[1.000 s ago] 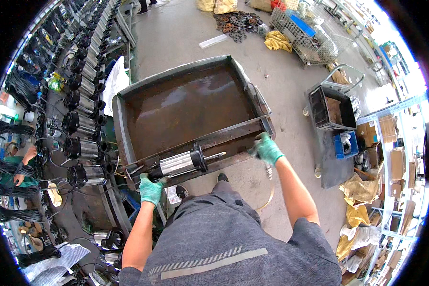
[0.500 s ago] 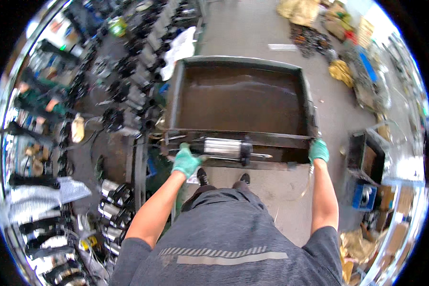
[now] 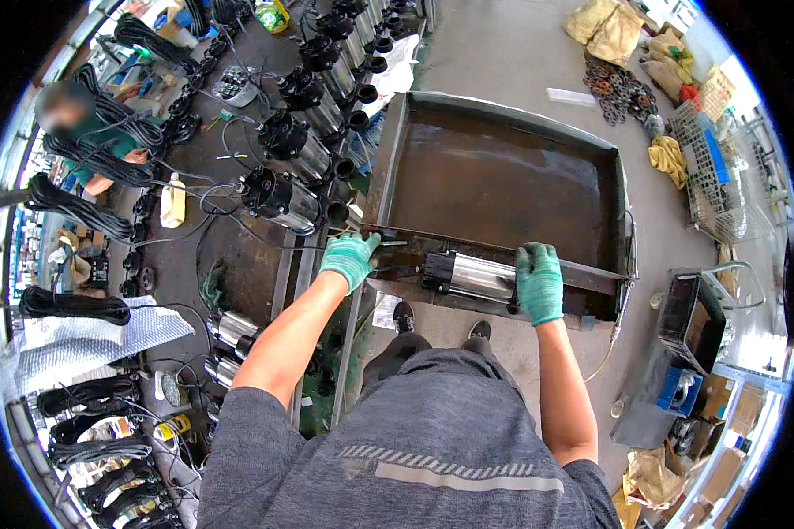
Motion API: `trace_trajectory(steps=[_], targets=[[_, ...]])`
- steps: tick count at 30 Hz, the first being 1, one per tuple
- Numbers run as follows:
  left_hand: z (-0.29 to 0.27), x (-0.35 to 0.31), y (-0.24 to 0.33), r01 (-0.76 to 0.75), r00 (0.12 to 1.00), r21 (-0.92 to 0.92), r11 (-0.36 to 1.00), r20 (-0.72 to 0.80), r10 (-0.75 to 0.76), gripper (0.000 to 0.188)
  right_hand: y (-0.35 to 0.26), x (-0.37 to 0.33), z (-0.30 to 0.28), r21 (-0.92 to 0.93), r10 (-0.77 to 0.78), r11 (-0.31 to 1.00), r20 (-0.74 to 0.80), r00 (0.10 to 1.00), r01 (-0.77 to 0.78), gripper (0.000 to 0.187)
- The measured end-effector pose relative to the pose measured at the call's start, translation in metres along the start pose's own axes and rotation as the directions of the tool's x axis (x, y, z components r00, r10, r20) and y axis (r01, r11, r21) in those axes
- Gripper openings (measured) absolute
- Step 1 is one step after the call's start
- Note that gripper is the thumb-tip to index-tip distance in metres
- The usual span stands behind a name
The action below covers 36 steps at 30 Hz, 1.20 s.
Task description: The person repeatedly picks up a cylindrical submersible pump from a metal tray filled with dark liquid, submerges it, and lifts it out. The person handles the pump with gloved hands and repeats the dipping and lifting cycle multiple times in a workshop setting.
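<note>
A cylindrical pump motor [image 3: 478, 277] with a bright steel body and black ends lies on its side along the near ledge of a dark metal tray [image 3: 620, 189]. My right hand [image 3: 539, 284], in a green glove, wraps over the motor's right end. At the tray's near left corner is my left hand [image 3: 349, 259], gloved the same way. Its fingers are closed on a thin metal rod [image 3: 397, 242], which sticks out to the right of the fingertips. The gloves hide the motor's right end and the rest of the rod.
To the left, a bench [image 3: 238, 212] bears a row of similar pumps [image 3: 295, 145] with black tops and cables. A person [image 3: 97, 145] sits beyond it. On the right stand a wire basket [image 3: 723, 181] and a dark metal bin [image 3: 692, 322]. A hose [image 3: 622, 331] hangs by the tray.
My right hand has left the tray's right edge and come onto the motor. The motor's shaft no longer points right. My left hand has moved up to the tray's corner.
</note>
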<state>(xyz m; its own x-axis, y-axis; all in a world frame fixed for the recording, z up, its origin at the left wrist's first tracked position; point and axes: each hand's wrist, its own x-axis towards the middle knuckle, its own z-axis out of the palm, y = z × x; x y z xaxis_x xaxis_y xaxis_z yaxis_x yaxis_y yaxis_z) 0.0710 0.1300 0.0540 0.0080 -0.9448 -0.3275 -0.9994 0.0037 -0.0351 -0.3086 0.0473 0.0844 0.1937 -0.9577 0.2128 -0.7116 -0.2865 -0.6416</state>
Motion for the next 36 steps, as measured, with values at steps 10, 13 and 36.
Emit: trace_trajectory(steps=[10, 13, 36], targets=[[0.025, 0.016, -0.023, -0.149, 0.986, -0.176, 0.973, 0.048, 0.159, 0.038, -0.007, -0.002, 0.009, -0.169, 0.008, 0.986, -0.056, 0.998, -0.017, 0.014], [0.039, 0.017, -0.031, -0.145, 0.985, -0.256, 0.956, 0.054, 0.164, 0.036, -0.008, -0.002, 0.01, -0.18, 0.042, 0.982, -0.048, 0.998, -0.05, 0.015], [0.062, -0.006, -0.008, 0.075, 0.997, -0.967, -0.245, 0.074, 0.015, 0.019, -0.02, 0.001, 0.02, -0.522, 0.21, 0.834, 0.004, 0.978, -0.178, 0.022]])
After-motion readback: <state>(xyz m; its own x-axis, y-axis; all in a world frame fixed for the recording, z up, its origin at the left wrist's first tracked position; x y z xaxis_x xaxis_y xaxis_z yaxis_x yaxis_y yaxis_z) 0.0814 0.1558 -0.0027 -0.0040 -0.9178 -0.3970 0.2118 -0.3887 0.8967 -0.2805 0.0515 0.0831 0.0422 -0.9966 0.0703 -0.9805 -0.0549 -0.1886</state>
